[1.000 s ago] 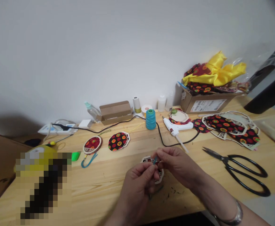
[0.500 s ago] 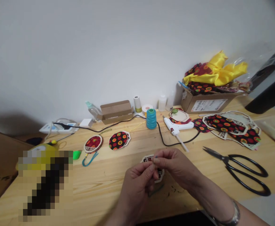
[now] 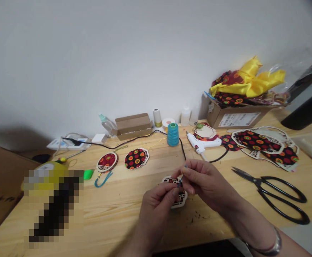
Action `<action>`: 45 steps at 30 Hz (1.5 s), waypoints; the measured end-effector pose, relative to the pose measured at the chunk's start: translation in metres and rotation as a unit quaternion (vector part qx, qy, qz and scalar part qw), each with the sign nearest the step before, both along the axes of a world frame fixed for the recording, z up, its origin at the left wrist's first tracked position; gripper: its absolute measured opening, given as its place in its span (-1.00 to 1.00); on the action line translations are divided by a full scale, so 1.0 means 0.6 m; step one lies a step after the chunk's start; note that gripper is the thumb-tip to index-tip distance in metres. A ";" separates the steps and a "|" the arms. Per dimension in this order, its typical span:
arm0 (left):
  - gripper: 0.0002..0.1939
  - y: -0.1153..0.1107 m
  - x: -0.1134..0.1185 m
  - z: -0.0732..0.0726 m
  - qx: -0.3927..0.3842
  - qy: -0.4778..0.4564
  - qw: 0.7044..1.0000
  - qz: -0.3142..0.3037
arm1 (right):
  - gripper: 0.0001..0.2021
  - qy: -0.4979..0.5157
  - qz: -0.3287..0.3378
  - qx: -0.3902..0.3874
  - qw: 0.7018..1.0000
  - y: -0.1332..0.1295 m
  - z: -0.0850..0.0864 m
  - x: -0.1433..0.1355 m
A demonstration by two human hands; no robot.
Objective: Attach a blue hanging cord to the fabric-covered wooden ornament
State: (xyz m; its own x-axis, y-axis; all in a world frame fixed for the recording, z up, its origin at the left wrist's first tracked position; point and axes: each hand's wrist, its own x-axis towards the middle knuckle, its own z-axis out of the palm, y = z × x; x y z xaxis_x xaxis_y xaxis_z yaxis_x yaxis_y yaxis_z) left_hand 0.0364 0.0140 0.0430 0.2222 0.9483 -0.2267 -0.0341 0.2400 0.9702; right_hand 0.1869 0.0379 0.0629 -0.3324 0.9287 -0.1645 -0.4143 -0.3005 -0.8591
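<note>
A short piece of blue cord (image 3: 180, 181) runs between my two hands. My left hand (image 3: 159, 203) pinches its lower end between thumb and forefinger. My right hand (image 3: 201, 182), slightly higher and to the right, pinches the cord's upper end, where a blue tip shows above the fingers. Beneath the fingertips lies a pale lattice-edged piece (image 3: 182, 200) with dark red parts, partly covered by both hands. Behind them stands a spool of blue thread (image 3: 173, 135). Black-handled scissors (image 3: 257, 182) lie open to the right.
A white glue gun (image 3: 205, 142) and its black cable lie behind my right hand. Patterned pieces (image 3: 136, 159) are on the left and right. A cardboard box (image 3: 238, 117) with yellow cloth stands back right. A power strip (image 3: 65, 143) and green object (image 3: 88, 174) are left.
My right hand has moved up and right, away from my left fingertips, and blue cord now shows between them. The view has shifted slightly.
</note>
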 end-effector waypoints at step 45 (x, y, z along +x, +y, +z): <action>-0.90 0.025 0.002 0.021 -0.253 -0.273 0.928 0.030 | -0.85 -0.472 0.377 0.403 0.688 -0.100 -0.042 -0.038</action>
